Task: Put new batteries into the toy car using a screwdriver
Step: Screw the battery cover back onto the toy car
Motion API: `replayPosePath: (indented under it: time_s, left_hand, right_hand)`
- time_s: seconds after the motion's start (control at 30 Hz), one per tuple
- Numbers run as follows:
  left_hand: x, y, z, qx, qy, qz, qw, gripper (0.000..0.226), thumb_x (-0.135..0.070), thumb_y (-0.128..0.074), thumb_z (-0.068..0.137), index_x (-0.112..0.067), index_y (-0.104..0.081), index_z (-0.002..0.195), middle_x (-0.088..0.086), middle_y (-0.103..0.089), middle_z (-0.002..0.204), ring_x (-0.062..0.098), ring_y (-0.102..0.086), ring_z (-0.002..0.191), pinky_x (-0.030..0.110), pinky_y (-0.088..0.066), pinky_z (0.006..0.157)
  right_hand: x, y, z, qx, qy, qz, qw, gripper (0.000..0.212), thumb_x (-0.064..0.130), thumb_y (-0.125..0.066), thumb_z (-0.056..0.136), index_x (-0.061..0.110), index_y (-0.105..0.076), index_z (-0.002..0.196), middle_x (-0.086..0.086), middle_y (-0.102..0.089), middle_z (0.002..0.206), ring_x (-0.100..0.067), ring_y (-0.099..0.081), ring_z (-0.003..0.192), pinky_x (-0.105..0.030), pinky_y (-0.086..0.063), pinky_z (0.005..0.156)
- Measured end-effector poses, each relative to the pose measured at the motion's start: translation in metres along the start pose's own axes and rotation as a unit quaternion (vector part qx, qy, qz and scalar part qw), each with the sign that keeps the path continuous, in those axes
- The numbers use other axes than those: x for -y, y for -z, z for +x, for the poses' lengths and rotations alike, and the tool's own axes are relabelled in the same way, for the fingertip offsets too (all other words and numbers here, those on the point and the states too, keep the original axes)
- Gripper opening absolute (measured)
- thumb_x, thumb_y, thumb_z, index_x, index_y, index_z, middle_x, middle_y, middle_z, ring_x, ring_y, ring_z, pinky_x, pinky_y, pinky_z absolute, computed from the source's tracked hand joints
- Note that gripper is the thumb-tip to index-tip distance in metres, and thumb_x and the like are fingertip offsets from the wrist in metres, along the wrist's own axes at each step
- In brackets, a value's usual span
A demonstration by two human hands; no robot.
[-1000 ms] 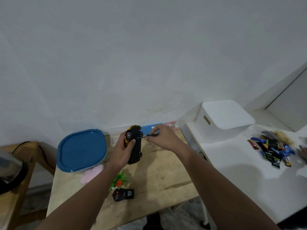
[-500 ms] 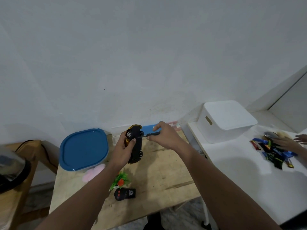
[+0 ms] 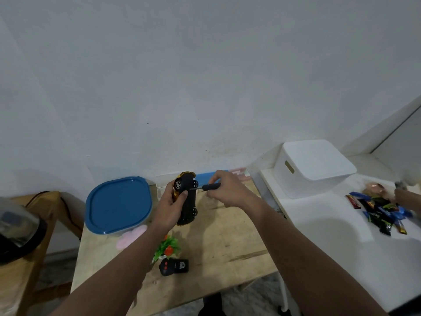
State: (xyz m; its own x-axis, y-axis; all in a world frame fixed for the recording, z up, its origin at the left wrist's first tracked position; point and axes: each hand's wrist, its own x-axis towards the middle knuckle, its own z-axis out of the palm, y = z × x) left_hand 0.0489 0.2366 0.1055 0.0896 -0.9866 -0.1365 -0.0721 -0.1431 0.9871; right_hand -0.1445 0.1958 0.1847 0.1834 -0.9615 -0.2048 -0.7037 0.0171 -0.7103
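toy car (image 3: pixel 188 198): held up off the wooden table (image 3: pixel 227 242) on its side, black underside facing right, gold body showing along the left edge, nose pointing toward the wall

left hand (image 3: pixel 170 207): wrapped around the car from the left, thumb laid across the underside just under the front wheel, so a solid grip

screwdriver (image 3: pixel 208 186): small black one, lying level, tip touching the car's underside between the two front wheels

right hand (image 3: pixel 224 189): just right of the car, fingers and thumb pinching the screwdriver handle, the other fingers curled in under it

remote (image 3: pixel 174 266): black, red buttons, lying on the table well below the car, toward the near edge

little plant (image 3: pixel 167 245): green with an orange bit, between the car and the remote, touching the remote's top edge as far as I can tell

blue lid (image 3: pixel 118 205): on a clear tub left of the car, with something pink (image 3: pixel 132 233) peeking out below it

white bin (image 3: pixel 312 166): lidded, right of the car on the white table (image 3: pixel 341 247)

wrappers (image 3: pixel 382 213): colourful pile way off to the car's right, and another person's hand (image 3: pixel 405 197) by it, too blurry to say what it's doing
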Motion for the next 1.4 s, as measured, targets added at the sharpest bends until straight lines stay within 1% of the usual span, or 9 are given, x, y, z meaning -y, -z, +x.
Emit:
replayPosePath:
  time_s: [0.23, 0.33, 0.47, 0.6, 0.7, 0.83, 1.13, 1.27, 1.4]
  left_hand:
    - [0.005, 0.002, -0.002, -0.005, 0.005, 0.005, 1.0, 0.033, -0.029, -0.055, 0.106, -0.035, -0.05, 0.138, -0.005, -0.069, 0.119, 0.017, -0.067, 0.109, 0.04, -0.056, 0.091]
    - [0.004, 0.002, -0.005, -0.005, 0.001, 0.004, 1.0, 0.033, -0.026, -0.055, 0.106, -0.034, -0.051, 0.138, -0.006, -0.069, 0.117, 0.013, -0.069, 0.105, 0.031, -0.056, 0.083]
    - [-0.001, 0.0, -0.009, -0.004, -0.004, 0.001, 1.0, 0.031, -0.024, -0.054, 0.107, -0.034, -0.052, 0.136, -0.006, -0.069, 0.113, 0.01, -0.069, 0.101, 0.018, -0.053, 0.071]
    - [-0.002, -0.002, -0.014, -0.002, -0.004, -0.005, 1.0, 0.033, -0.023, -0.054, 0.107, -0.032, -0.05, 0.139, -0.009, -0.067, 0.118, 0.008, -0.065, 0.107, 0.024, -0.053, 0.08]
    - [-0.003, -0.003, -0.016, 0.0, -0.003, -0.004, 1.0, 0.033, -0.023, -0.054, 0.107, -0.032, -0.05, 0.139, -0.01, -0.066, 0.118, 0.007, -0.064, 0.108, 0.023, -0.052, 0.079]
    - [-0.002, -0.005, -0.017, -0.006, -0.001, -0.004, 1.0, 0.034, -0.023, -0.054, 0.107, -0.032, -0.05, 0.139, -0.008, -0.067, 0.119, 0.009, -0.066, 0.107, 0.024, -0.052, 0.077]
    - [0.005, -0.006, -0.02, -0.014, 0.003, -0.008, 1.0, 0.031, -0.025, -0.056, 0.106, -0.035, -0.053, 0.135, -0.008, -0.07, 0.116, 0.012, -0.069, 0.105, 0.028, -0.054, 0.079]
    - [0.007, -0.006, -0.019, -0.016, 0.0, -0.003, 1.0, 0.034, -0.025, -0.056, 0.106, -0.033, -0.052, 0.139, -0.007, -0.068, 0.12, 0.012, -0.067, 0.109, 0.028, -0.054, 0.082]
    - [0.008, -0.006, -0.017, -0.027, 0.0, -0.01, 1.0, 0.034, -0.024, -0.057, 0.106, -0.032, -0.053, 0.138, -0.004, -0.07, 0.118, 0.016, -0.069, 0.108, 0.035, -0.057, 0.087]
  right_hand:
    - [0.002, -0.006, -0.001, -0.001, 0.015, -0.02, 1.0, 0.023, 0.037, -0.076, 0.086, 0.021, -0.064, 0.099, 0.003, -0.068, 0.094, -0.015, -0.066, 0.082, -0.028, -0.052, 0.066]
    - [0.002, -0.006, -0.001, -0.029, 0.026, -0.053, 0.998, 0.033, 0.047, -0.071, 0.088, 0.017, -0.061, 0.082, 0.004, -0.062, 0.078, -0.013, -0.06, 0.071, -0.032, -0.047, 0.067]
    - [0.0, -0.004, -0.006, -0.019, 0.028, -0.034, 0.999, 0.03, 0.036, -0.077, 0.084, 0.021, -0.06, 0.103, 0.007, -0.062, 0.089, -0.015, -0.064, 0.081, -0.029, -0.051, 0.066]
    - [-0.003, -0.006, -0.007, -0.048, 0.03, -0.061, 0.997, 0.039, 0.051, -0.069, 0.088, 0.013, -0.066, 0.093, -0.002, -0.069, 0.086, -0.017, -0.063, 0.074, -0.04, -0.054, 0.071]
    - [-0.004, -0.006, -0.013, -0.028, 0.028, -0.034, 0.999, 0.03, 0.041, -0.074, 0.086, 0.022, -0.06, 0.105, 0.007, -0.067, 0.09, -0.012, -0.066, 0.077, -0.028, -0.053, 0.067]
    - [-0.005, -0.006, -0.015, -0.048, 0.038, -0.057, 0.996, 0.032, 0.049, -0.068, 0.09, 0.017, -0.063, 0.086, 0.006, -0.062, 0.078, -0.012, -0.061, 0.073, -0.032, -0.048, 0.068]
    - [0.001, -0.008, -0.015, -0.037, 0.037, -0.065, 0.997, 0.034, 0.049, -0.071, 0.085, 0.017, -0.066, 0.094, 0.0, -0.069, 0.087, -0.018, -0.067, 0.077, -0.033, -0.052, 0.067]
    - [0.003, -0.009, -0.013, -0.049, 0.048, -0.091, 0.994, 0.042, 0.051, -0.068, 0.088, 0.014, -0.056, 0.073, -0.005, -0.058, 0.069, -0.019, -0.057, 0.063, -0.04, -0.049, 0.062]
    - [0.002, -0.005, -0.011, -0.007, 0.037, -0.057, 0.998, 0.033, 0.045, -0.075, 0.083, 0.018, -0.059, 0.095, -0.001, -0.065, 0.088, -0.018, -0.063, 0.075, -0.036, -0.05, 0.066]
